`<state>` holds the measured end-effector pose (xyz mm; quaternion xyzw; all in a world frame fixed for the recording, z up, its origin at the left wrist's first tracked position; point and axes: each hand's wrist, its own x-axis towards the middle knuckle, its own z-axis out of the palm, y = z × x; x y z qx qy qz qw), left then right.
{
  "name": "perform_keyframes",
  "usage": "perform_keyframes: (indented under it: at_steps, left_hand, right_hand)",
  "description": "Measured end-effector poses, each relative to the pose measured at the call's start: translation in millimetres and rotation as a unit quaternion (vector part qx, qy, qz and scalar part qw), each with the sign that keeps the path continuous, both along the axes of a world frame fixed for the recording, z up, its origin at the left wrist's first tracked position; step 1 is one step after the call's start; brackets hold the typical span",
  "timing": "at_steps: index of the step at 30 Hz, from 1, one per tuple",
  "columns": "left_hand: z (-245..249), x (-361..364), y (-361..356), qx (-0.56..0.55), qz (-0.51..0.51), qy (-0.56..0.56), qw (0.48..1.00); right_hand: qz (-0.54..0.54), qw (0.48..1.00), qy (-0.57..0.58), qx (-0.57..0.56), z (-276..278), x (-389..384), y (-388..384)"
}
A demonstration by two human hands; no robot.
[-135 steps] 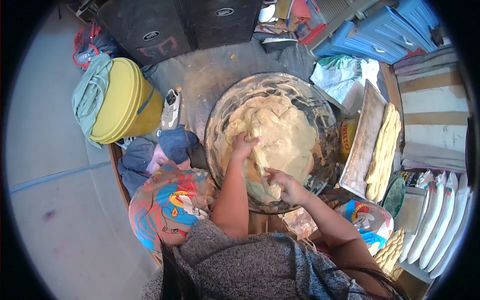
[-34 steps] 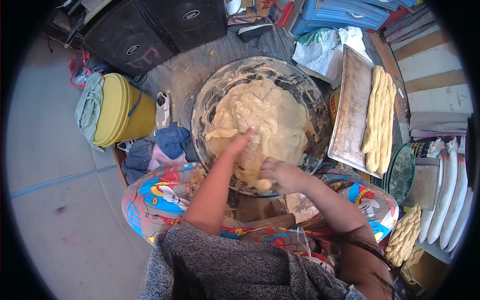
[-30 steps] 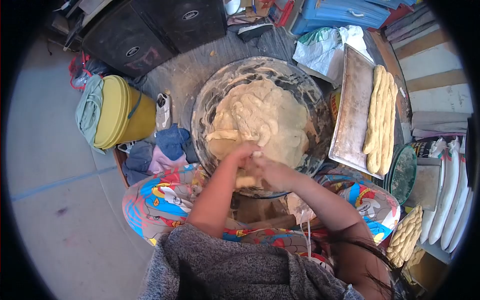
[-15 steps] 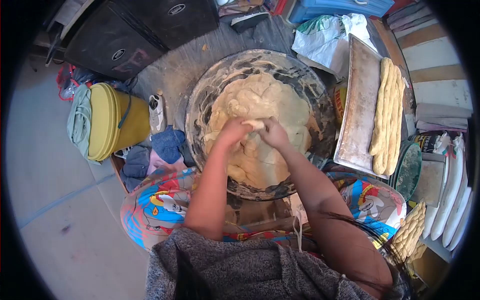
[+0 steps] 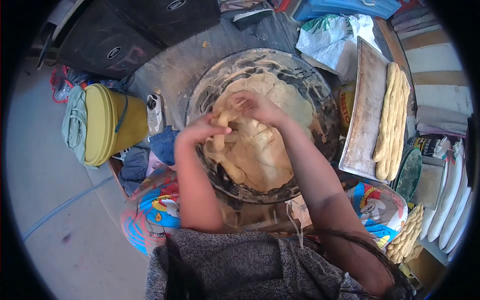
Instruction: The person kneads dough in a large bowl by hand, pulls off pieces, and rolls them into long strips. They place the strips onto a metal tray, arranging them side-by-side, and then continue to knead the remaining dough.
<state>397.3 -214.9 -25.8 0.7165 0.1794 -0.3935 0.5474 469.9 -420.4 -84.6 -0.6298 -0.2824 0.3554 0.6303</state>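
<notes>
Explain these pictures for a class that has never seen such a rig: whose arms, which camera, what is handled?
There is no machine: the arms belong to a person working bare-handed. One camera, worn on the person's head, takes every picture, looking forward and down. The left hand and right hand are over a large round basin that holds a mass of dough. A strip of dough is at the hands; blur hides how firm each grip is. To the right, long twisted dough pieces lie along a tray. A yellow bucket stands to the left.
</notes>
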Motion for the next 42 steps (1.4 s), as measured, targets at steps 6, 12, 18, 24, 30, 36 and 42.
perform_keyframes:
  at_steps: [6,12,18,24,30,36,42]
  left_hand:
    - [-126,-24,-52,0.244,-0.038,-0.161,0.956]
    - [-128,-17,-67,0.334,-0.059,-0.126,0.932]
    - [-89,12,-15,-0.044,0.331,-0.217,0.917]
    - [49,10,-3,-0.242,0.338,-0.289,0.863]
    - [70,-10,-5,-0.217,0.228,-0.323,0.893]
    - [-48,-31,-97,-0.072,-0.137,-0.255,0.954]
    - [-85,-81,-178,0.114,-0.327,-0.117,0.931]
  right_hand:
    - [-0.006,0.846,-0.247,-0.473,-60,-33,-9]
    - [0.013,0.828,-0.261,-0.496,-63,-12,1]
    - [-0.018,0.963,-0.095,-0.251,-23,23,37]
    - [0.049,0.998,-0.004,-0.038,32,19,49]
    - [-0.247,0.966,-0.071,0.024,45,-5,0]
    - [-0.258,0.710,-0.438,-0.488,-44,-91,-139]
    - [-0.305,0.808,-0.183,-0.469,-102,-172,-187]
